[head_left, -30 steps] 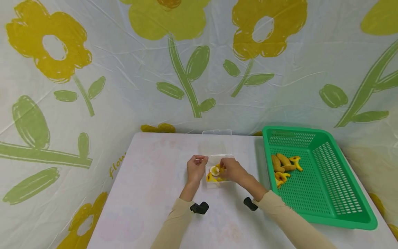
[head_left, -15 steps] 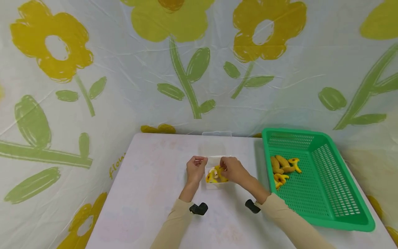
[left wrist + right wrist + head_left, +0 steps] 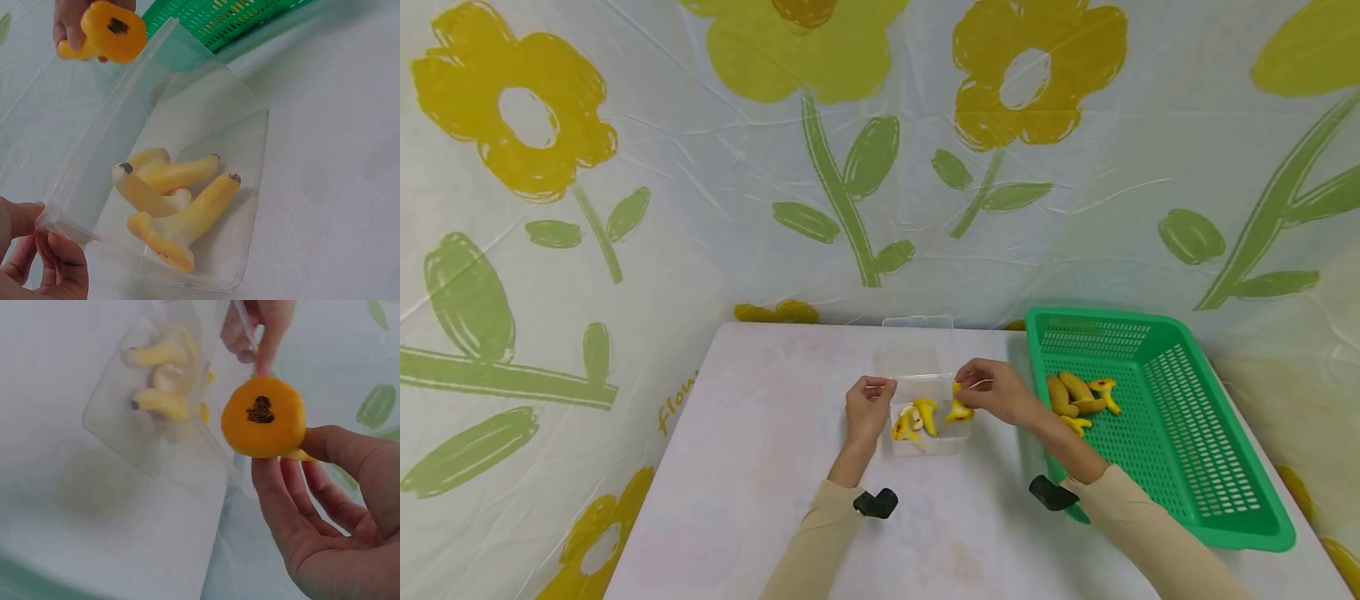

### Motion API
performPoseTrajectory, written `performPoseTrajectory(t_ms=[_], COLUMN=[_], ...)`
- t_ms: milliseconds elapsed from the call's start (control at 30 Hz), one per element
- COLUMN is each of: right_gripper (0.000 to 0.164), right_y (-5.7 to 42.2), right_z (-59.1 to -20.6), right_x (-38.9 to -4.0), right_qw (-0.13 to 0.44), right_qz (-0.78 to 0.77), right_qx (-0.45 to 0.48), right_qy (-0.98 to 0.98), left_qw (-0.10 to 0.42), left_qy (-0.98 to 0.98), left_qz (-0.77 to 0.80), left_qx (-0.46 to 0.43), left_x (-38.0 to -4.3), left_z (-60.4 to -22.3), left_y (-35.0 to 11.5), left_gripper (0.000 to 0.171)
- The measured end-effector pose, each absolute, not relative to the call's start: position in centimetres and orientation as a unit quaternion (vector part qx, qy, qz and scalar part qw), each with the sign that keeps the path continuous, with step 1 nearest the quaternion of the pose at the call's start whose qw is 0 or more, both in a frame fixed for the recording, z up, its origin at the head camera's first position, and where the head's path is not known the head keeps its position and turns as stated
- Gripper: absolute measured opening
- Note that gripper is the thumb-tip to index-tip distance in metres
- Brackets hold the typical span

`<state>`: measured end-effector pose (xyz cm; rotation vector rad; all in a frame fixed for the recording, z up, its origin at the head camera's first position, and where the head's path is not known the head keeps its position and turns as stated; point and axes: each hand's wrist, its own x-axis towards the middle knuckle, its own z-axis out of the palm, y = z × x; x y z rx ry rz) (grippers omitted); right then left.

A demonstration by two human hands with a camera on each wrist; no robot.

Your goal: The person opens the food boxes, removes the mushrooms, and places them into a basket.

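Observation:
A clear plastic box (image 3: 925, 447) stands on the table with its lid (image 3: 916, 352) swung back. Several yellow mushrooms (image 3: 203, 215) with pale stems lie inside it. My left hand (image 3: 867, 410) pinches the box's edge at its left corner between thumb and fingers. Over the right side of the box, my right hand (image 3: 1000, 392) holds another yellow mushroom (image 3: 281, 432) between thumb and fingertips. That mushroom's rounded cap with a dark patch faces the right wrist camera; part of its stem is hidden by the fingers.
A green perforated basket (image 3: 1198, 533) stands on the right of the table. Brown oblong pieces (image 3: 1077, 387) and a few yellow mushrooms (image 3: 1105, 392) lie in its left part. A flower-print cloth (image 3: 700, 208) hangs behind and to the left.
My right hand has risen out of the box and moved right, with a yellow mushroom in its fingers. The mushrooms inside now show more fully. My left hand stays at the box's corner.

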<state>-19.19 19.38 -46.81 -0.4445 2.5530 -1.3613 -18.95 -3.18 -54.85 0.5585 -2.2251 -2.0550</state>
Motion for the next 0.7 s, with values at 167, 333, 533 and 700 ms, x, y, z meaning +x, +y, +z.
performPoseTrajectory(t_ms=[167, 333, 533, 700], right_gripper=[0.030, 0.037, 0.043, 0.047], right_y=[21.8, 24.5, 27.7, 30.1], right_z=[-45.6, -44.6, -44.1, -44.0], right_x=[-18.8, -18.4, -18.0, -17.5], right_qw=[0.134, 0.144, 0.142, 0.131], right_qz=[-0.508, -0.526, -0.543, -0.547], right_qx=[-0.131, -0.095, -0.071, -0.065], right_qy=[0.841, 0.833, 0.825, 0.824], left_qw=[0.028, 0.033, 0.040, 0.041], left_qy=[-0.722, -0.719, -0.715, -0.716], left_qz=[-0.667, -0.671, -0.676, -0.676], left_qx=[0.182, 0.177, 0.174, 0.172], left_x=[-18.9, -18.9, -18.8, -18.7], left_z=[-54.9, -54.9, -54.9, -54.9], left_y=[-3.1, -3.1, -3.2, -3.1], left_gripper=[0.018, 0.018, 0.016, 0.017])
